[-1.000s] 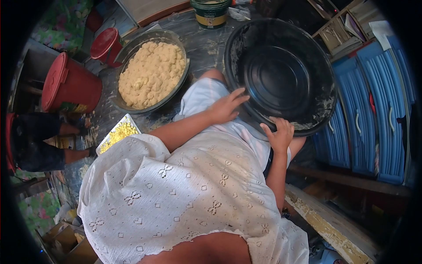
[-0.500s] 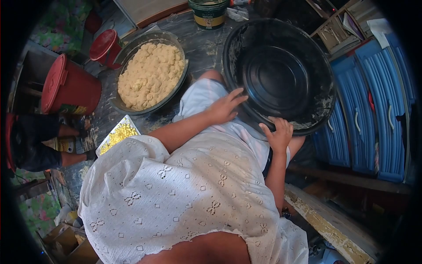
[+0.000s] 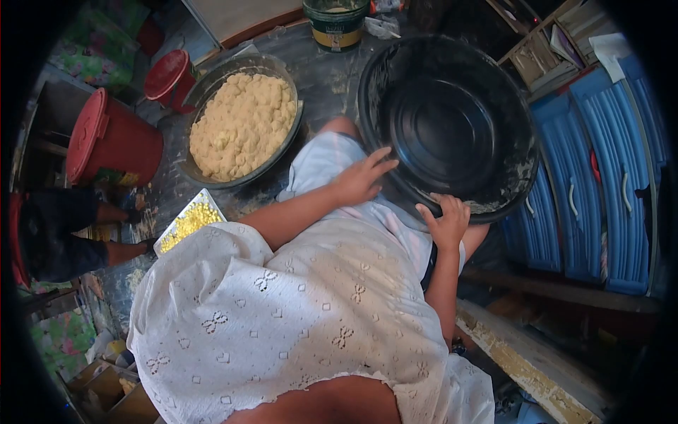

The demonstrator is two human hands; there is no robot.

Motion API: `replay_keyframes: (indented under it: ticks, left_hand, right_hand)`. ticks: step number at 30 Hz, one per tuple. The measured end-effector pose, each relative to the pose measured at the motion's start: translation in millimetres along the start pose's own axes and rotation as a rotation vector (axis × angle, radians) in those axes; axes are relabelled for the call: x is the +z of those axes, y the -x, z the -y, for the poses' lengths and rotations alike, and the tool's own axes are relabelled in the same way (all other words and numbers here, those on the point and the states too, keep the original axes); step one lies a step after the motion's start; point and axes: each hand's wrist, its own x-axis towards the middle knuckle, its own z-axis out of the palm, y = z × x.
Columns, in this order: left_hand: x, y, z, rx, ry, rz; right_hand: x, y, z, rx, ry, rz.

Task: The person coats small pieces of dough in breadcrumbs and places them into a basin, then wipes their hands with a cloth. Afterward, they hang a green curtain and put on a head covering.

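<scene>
A large black basin (image 3: 452, 127) tilts against my legs, with pale residue on its inner wall. My left hand (image 3: 362, 178) is at the basin's near left edge, fingers spread and holding nothing. On the near rim rests my right hand (image 3: 448, 218), its fingers over the edge and its thumb apart. To the left stands a round basin (image 3: 282, 152) heaped with pale yellow, floury lumps (image 3: 244, 127). Nearer to me, a white tray (image 3: 222, 210) holds small yellow pieces (image 3: 189, 227).
Red lidded buckets (image 3: 120, 141) stand at the left, near another person's legs (image 3: 78, 230). A green tub (image 3: 337, 25) is at the top. Blue drawers (image 3: 586, 184) line the right side, above a worn wooden board (image 3: 530, 360).
The view has shifted very slightly. My hands and the black basin keep nearly the same positions.
</scene>
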Motion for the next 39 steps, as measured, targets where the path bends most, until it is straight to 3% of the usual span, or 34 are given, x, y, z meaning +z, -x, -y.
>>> replay_keyframes:
  ticks: [36,38,39]
  left_hand:
    - [-12,-1,-1,-0.014,-0.046,-0.050]
    - [-43,7,15,0.196,-0.031,-0.122]
    - [-63,17,24,-0.062,-0.064,-0.265]
  right_hand:
    - [-1,0,2,-0.006,-0.001,-0.013]
    - [-4,-1,3,-0.004,0.000,0.027]
    - [-5,-2,3,0.004,-0.001,0.051]
